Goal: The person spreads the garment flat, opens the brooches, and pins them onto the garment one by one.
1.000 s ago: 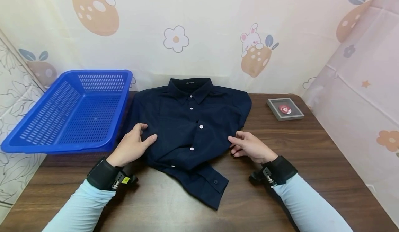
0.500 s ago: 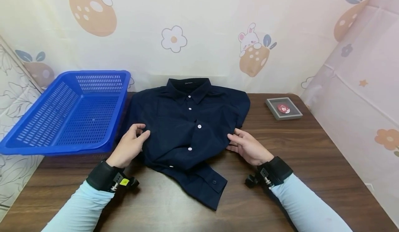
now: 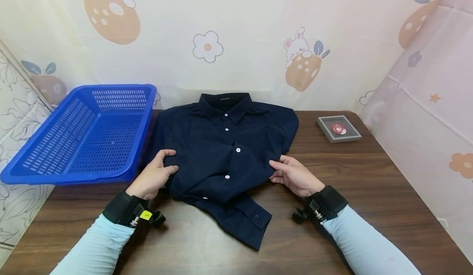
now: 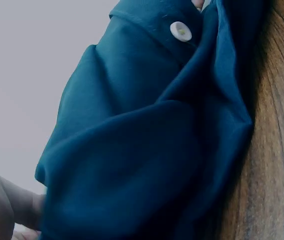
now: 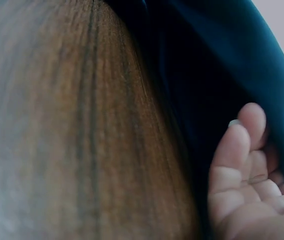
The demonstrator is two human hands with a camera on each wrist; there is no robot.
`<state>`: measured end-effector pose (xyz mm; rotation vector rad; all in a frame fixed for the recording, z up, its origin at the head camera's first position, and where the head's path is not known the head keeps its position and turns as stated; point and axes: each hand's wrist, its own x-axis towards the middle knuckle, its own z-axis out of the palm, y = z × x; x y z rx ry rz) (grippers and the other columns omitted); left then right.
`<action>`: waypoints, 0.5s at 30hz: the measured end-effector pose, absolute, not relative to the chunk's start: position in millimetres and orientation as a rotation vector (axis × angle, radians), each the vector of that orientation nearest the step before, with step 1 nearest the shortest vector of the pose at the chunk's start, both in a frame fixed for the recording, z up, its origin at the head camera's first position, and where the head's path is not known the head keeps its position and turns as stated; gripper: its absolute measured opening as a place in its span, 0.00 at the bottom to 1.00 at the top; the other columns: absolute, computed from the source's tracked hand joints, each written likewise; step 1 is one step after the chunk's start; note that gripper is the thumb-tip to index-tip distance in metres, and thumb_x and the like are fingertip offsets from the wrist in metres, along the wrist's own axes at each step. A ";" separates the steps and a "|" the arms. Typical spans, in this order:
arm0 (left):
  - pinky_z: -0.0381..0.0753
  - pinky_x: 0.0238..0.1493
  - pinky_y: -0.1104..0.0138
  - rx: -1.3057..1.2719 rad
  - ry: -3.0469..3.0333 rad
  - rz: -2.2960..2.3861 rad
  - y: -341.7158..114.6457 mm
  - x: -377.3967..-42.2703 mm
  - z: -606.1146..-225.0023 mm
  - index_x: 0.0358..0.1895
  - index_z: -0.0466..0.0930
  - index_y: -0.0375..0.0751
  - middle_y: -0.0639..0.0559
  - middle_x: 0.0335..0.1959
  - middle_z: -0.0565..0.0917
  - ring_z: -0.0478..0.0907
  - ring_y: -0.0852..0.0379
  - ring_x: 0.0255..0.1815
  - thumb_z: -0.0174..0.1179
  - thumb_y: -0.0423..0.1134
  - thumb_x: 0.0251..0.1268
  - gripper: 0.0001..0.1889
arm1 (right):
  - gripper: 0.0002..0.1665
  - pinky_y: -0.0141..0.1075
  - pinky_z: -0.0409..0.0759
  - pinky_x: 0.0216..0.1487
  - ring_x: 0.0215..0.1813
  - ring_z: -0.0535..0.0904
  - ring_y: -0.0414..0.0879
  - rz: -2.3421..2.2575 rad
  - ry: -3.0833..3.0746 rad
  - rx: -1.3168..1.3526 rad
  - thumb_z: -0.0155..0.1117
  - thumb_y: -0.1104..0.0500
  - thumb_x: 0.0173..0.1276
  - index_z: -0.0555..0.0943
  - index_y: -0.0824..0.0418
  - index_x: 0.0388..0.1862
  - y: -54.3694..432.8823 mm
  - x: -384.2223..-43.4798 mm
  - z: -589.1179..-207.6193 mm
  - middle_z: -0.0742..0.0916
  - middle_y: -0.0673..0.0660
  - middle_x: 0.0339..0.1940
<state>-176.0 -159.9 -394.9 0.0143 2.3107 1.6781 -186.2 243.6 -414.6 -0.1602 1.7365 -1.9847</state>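
A dark navy button-up shirt (image 3: 207, 143) lies face up with its collar at the far side. One cuffed sleeve (image 3: 255, 221) sticks out beneath the body toward the front. My left hand (image 3: 153, 178) touches the shirt's left side; thumb and index finger are apart on the cloth and the other fingers are hidden. At the shirt's right edge, my right hand (image 3: 295, 176) pinches the cloth. In the right wrist view, curled fingers (image 5: 231, 150) sit under the raised cloth. White buttons run down the front, and a white button (image 4: 180, 31) shows close up in the left wrist view.
A blue perforated plastic basket (image 3: 111, 143) stands at the left, close beside the shirt and left hand. At the back right lies a small grey framed box (image 3: 338, 129) with a red round item inside. A patterned curtain (image 3: 251, 28) hangs behind the brown wooden table (image 3: 325, 250).
My left hand has shifted slightly left and its thumb has drawn back toward the shirt's edge. The right fingers have tucked in more at the cloth edge. The shirt has hardly moved.
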 end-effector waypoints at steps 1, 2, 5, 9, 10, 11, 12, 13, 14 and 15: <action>0.69 0.44 0.64 0.035 2.309 1.703 -159.5 -176.4 -395.4 0.68 0.55 0.39 0.39 0.53 0.66 0.69 0.49 0.45 0.47 0.32 0.73 0.23 | 0.09 0.35 0.80 0.40 0.33 0.81 0.44 -1.999 1.734 -0.158 0.53 0.56 0.75 0.72 0.60 0.46 243.5 -186.4 -414.2 0.86 0.52 0.32; 0.67 0.50 0.62 0.060 2.315 1.728 -159.2 -176.7 -395.7 0.67 0.57 0.39 0.39 0.61 0.61 0.66 0.46 0.53 0.46 0.31 0.73 0.22 | 0.08 0.35 0.80 0.40 0.33 0.81 0.44 -2.016 1.727 -0.158 0.53 0.56 0.75 0.72 0.60 0.46 243.3 -186.6 -413.6 0.86 0.52 0.31; 0.61 0.57 0.58 0.092 2.350 1.780 -158.2 -177.9 -396.1 0.62 0.63 0.37 0.39 0.66 0.58 0.57 0.44 0.62 0.42 0.28 0.73 0.16 | 0.07 0.34 0.79 0.39 0.31 0.81 0.44 -2.069 1.707 -0.165 0.54 0.57 0.75 0.72 0.60 0.44 242.9 -187.0 -410.6 0.86 0.52 0.29; 0.56 0.62 0.55 0.071 2.375 1.830 -157.5 -178.0 -395.4 0.57 0.66 0.30 0.38 0.67 0.60 0.54 0.46 0.65 0.40 0.27 0.74 0.13 | 0.05 0.34 0.79 0.38 0.30 0.80 0.43 -2.116 1.682 -0.206 0.54 0.58 0.75 0.73 0.60 0.43 244.6 -187.5 -406.2 0.85 0.52 0.28; 0.55 0.64 0.54 0.059 2.371 1.842 -157.3 -177.6 -395.1 0.57 0.66 0.28 0.37 0.68 0.59 0.53 0.47 0.67 0.39 0.27 0.74 0.14 | 0.05 0.34 0.79 0.38 0.30 0.80 0.43 -2.125 1.674 -0.218 0.54 0.58 0.75 0.73 0.59 0.42 245.3 -187.6 -405.3 0.85 0.52 0.28; 0.54 0.65 0.53 0.043 2.367 1.851 -157.0 -177.2 -394.6 0.57 0.66 0.27 0.37 0.69 0.58 0.52 0.47 0.68 0.38 0.27 0.74 0.14 | 0.05 0.34 0.79 0.38 0.30 0.80 0.42 -2.132 1.666 -0.233 0.53 0.59 0.75 0.73 0.60 0.42 246.4 -187.7 -404.5 0.85 0.52 0.28; 0.52 0.67 0.53 0.029 2.366 1.853 -156.7 -176.7 -394.0 0.58 0.66 0.26 0.37 0.70 0.57 0.50 0.47 0.70 0.38 0.27 0.75 0.14 | 0.05 0.33 0.79 0.37 0.30 0.81 0.42 -2.140 1.653 -0.246 0.52 0.59 0.76 0.74 0.59 0.42 247.4 -187.7 -403.6 0.85 0.52 0.28; 0.51 0.68 0.52 0.016 2.364 1.859 -156.3 -176.2 -393.3 0.59 0.65 0.25 0.37 0.71 0.56 0.49 0.47 0.71 0.38 0.27 0.75 0.15 | 0.05 0.33 0.79 0.37 0.30 0.81 0.42 -2.150 1.634 -0.257 0.51 0.60 0.76 0.74 0.59 0.42 248.6 -187.6 -402.6 0.85 0.52 0.28; 0.51 0.69 0.52 0.004 2.360 1.864 -155.7 -175.7 -392.5 0.59 0.65 0.25 0.37 0.72 0.55 0.48 0.47 0.71 0.38 0.27 0.75 0.15 | 0.06 0.32 0.79 0.37 0.30 0.81 0.41 -2.160 1.607 -0.267 0.50 0.60 0.77 0.75 0.59 0.42 249.9 -187.6 -401.7 0.85 0.52 0.28; 0.51 0.69 0.51 -0.006 2.358 1.864 -155.3 -175.2 -391.8 0.60 0.64 0.25 0.37 0.72 0.55 0.48 0.48 0.71 0.37 0.27 0.75 0.16 | 0.07 0.32 0.79 0.37 0.30 0.80 0.41 -2.170 1.576 -0.277 0.49 0.60 0.77 0.75 0.59 0.42 251.2 -187.6 -400.8 0.85 0.52 0.29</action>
